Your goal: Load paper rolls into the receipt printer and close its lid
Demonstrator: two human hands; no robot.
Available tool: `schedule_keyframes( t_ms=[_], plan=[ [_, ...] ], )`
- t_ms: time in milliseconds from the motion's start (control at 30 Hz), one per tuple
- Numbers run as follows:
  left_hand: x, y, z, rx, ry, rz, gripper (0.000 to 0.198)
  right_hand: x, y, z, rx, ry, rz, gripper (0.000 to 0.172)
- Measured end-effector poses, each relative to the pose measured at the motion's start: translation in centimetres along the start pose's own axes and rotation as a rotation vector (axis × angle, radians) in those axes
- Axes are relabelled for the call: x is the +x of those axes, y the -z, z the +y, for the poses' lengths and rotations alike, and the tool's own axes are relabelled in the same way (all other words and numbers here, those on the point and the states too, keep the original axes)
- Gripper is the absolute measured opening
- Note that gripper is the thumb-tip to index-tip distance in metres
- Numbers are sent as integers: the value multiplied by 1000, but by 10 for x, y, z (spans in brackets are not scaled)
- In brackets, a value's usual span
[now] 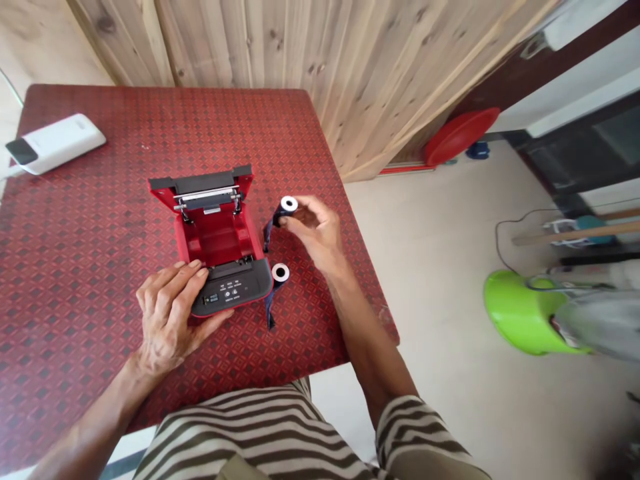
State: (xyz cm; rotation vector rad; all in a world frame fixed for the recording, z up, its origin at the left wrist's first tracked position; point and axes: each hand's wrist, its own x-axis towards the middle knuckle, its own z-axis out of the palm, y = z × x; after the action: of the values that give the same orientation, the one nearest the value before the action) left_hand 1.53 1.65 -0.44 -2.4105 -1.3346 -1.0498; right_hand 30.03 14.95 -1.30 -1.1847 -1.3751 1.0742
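Observation:
A small red and black printer (233, 287) sits on the table with its lid (203, 190) tipped up and its red inner bay exposed. My left hand (170, 310) grips its near left corner, fingers on the black top panel and thumb along the front side. Right of the bay, my right hand (317, 230) pinches a small paper roll (289, 204) with a white end and a dark loose strip hanging down. A second paper roll (281, 273) of the same kind stands against the printer's right side, its dark tail (271, 317) lying toward me.
The table (75, 267) has a red patterned cover and meets a wooden plank wall (280, 47). A white power bank (63, 141) with a cable lies at the far left. On the floor to the right are a green plastic tub (515, 313) and a red basin (460, 137).

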Motion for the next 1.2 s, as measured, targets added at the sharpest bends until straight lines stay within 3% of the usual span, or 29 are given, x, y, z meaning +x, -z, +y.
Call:
schedule_keyframes(
  t_ms=[167, 267, 400, 467, 567, 667, 733, 833, 933, 1100, 1200],
  plan=[
    [4, 1, -3, 22, -11, -8, 91, -5, -11, 21, -140, -74, -54, 29],
    [5, 5, -5, 26, -14, -15, 85, -5, -11, 15, -234, -61, -101, 30],
    [9, 9, -8, -3, -31, -29, 81, -16, 1, 1, -306, -60, -94, 50],
    [11, 11, -8, -36, -39, -36, 82, -29, 13, -10, -339, -47, -60, 41],
    [13, 13, -8, -86, -24, -40, 83, -56, 29, -28, -348, -101, -192, 32],
    [14, 15, -6, -122, 12, -47, 84, -78, 30, -34, -309, -164, -342, 48],
    [15, 17, -5, -140, 31, -55, 84, -88, 20, -28, -323, -144, -324, 51],
    [15, 18, -3, -165, 13, -39, 85, -94, 4, -14, -356, -76, -229, 32],
    [14, 19, -3, -187, 7, -31, 81, -94, 3, -14, -337, -46, -172, 21],
    [14, 21, -3, -219, 68, -74, 71, -81, 19, -63, -414, 124, -197, 32],
    [12, 23, -1, -226, 72, -76, 67, -65, 7, -97, -538, 288, -300, 41]
  ],
)
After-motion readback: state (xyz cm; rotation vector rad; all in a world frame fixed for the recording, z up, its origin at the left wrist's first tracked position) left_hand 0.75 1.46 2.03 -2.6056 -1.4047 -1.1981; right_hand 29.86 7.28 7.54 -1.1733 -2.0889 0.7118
